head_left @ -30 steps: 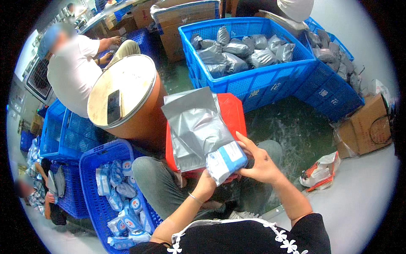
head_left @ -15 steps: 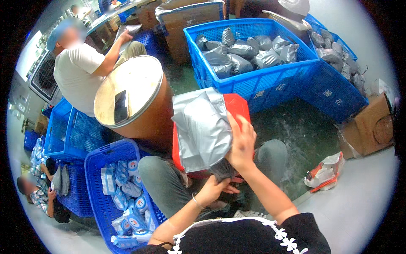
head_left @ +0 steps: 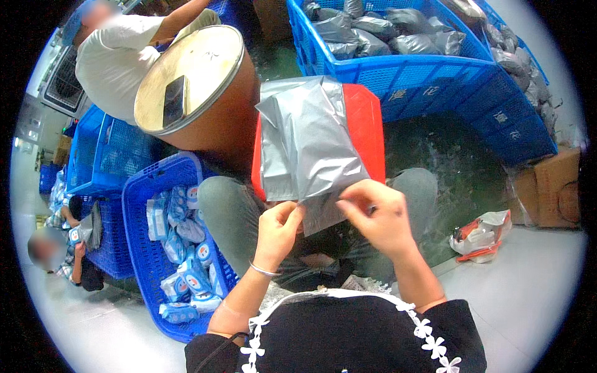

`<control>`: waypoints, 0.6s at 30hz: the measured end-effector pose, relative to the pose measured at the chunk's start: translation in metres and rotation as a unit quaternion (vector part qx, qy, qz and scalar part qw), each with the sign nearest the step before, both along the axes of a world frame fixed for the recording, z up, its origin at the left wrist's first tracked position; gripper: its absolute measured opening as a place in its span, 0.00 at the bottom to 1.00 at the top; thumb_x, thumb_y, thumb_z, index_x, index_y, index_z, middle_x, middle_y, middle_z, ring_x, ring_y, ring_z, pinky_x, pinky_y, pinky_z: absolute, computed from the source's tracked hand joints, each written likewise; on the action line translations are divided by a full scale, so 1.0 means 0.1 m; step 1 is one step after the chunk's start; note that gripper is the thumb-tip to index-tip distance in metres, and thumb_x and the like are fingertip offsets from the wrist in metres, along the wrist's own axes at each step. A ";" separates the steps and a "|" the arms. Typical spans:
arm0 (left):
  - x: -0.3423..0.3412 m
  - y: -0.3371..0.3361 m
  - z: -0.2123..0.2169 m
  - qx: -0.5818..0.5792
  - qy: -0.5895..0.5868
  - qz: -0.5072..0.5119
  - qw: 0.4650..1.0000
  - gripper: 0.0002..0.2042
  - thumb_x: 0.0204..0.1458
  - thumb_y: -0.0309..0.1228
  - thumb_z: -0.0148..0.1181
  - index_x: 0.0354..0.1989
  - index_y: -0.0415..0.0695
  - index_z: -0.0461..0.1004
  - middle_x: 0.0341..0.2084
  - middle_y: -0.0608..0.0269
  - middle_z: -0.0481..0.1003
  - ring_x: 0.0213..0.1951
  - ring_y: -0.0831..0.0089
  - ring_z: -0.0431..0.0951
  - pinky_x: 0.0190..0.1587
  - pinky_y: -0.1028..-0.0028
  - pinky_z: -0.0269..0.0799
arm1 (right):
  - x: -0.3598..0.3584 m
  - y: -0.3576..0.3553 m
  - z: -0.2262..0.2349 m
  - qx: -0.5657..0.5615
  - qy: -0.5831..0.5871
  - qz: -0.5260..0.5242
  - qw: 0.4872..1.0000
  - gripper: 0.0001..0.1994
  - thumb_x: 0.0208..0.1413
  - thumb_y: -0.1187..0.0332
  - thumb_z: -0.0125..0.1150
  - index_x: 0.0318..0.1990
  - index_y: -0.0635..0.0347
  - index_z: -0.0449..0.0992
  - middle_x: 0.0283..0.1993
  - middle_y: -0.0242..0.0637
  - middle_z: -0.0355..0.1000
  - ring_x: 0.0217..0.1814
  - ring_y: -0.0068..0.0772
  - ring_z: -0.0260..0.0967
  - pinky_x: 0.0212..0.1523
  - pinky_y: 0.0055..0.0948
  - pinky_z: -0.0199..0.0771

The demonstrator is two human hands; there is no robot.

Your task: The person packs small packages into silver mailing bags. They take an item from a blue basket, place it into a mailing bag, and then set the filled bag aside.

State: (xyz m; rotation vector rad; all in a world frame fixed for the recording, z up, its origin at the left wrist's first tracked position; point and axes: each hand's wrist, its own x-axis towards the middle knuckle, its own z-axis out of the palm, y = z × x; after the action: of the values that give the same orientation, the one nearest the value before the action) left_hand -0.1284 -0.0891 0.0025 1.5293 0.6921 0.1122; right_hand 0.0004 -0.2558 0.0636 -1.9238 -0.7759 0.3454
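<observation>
A grey plastic mailing bag (head_left: pixel 305 137) lies across a red plastic stool (head_left: pixel 365 124) in front of my knees. Its near end hangs past the stool's front edge toward me. At the left corner of that end, my left hand (head_left: pixel 278 233) pinches the plastic between thumb and fingers. My right hand (head_left: pixel 379 214) is closed at the right side of the same end, thumb and forefinger on the film. Creases run down the bag's middle; whether something is inside cannot be made out.
A blue basket (head_left: pixel 134 248) of blue-and-white packs (head_left: pixel 193 273) stands at my left. Beyond it is a brown drum (head_left: pixel 233 118) with a phone (head_left: pixel 175 99) on its lid. Blue crates (head_left: pixel 398 78) hold filled grey bags. Two people work at left; a cardboard box (head_left: pixel 550 189) stands right.
My right hand has come down from the bag's right side to its near end. My left hand has shifted to the left corner. The bag now lies more spread out.
</observation>
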 end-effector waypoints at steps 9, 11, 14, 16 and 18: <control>-0.01 -0.03 0.08 -0.166 0.012 0.011 0.986 0.11 0.62 0.32 0.51 0.33 0.39 0.74 0.28 0.62 0.78 0.27 0.74 0.80 0.34 0.74 0.79 | -0.12 0.21 -0.26 -0.035 -0.043 0.202 0.978 0.07 0.48 0.70 0.65 0.34 0.58 0.73 0.35 0.43 0.73 0.38 0.49 0.74 0.38 0.42 0.74; 0.02 -0.06 0.09 -0.227 0.010 0.015 0.974 0.09 0.61 0.31 0.51 0.33 0.39 0.73 0.27 0.60 0.77 0.27 0.72 0.81 0.34 0.73 0.80 | -0.11 0.14 -0.30 -0.008 -0.020 0.189 0.982 0.07 0.49 0.70 0.65 0.34 0.58 0.73 0.35 0.43 0.73 0.38 0.50 0.74 0.37 0.42 0.74; 0.08 -0.13 0.17 -0.335 -0.043 0.049 0.940 0.05 0.56 0.27 0.51 0.33 0.38 0.72 0.25 0.58 0.76 0.27 0.66 0.82 0.33 0.69 0.81 | -0.06 0.08 -0.28 -0.016 0.040 0.155 0.987 0.09 0.49 0.70 0.65 0.36 0.57 0.72 0.34 0.43 0.73 0.37 0.50 0.74 0.36 0.42 0.73; 0.08 -0.13 0.13 -0.284 -0.018 0.022 0.958 0.07 0.56 0.29 0.53 0.36 0.38 0.73 0.28 0.59 0.78 0.28 0.69 0.82 0.35 0.71 0.80 | -0.09 0.09 -0.34 -0.029 0.002 0.142 0.989 0.09 0.49 0.69 0.65 0.36 0.58 0.72 0.34 0.42 0.73 0.37 0.49 0.73 0.36 0.41 0.73; 0.06 -0.11 0.06 -0.237 -0.009 0.001 0.971 0.08 0.56 0.30 0.54 0.38 0.39 0.75 0.30 0.60 0.79 0.28 0.72 0.82 0.35 0.71 0.80 | -0.05 0.07 -0.33 -0.019 -0.023 0.154 0.988 0.08 0.49 0.68 0.66 0.33 0.58 0.73 0.33 0.42 0.73 0.36 0.49 0.73 0.37 0.41 0.73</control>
State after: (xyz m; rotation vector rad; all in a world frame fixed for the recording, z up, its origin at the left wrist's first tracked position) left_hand -0.1221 -0.1000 0.0087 1.0662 0.6506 -0.0377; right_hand -0.0048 -0.2488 0.0307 -1.8522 -1.1094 0.5086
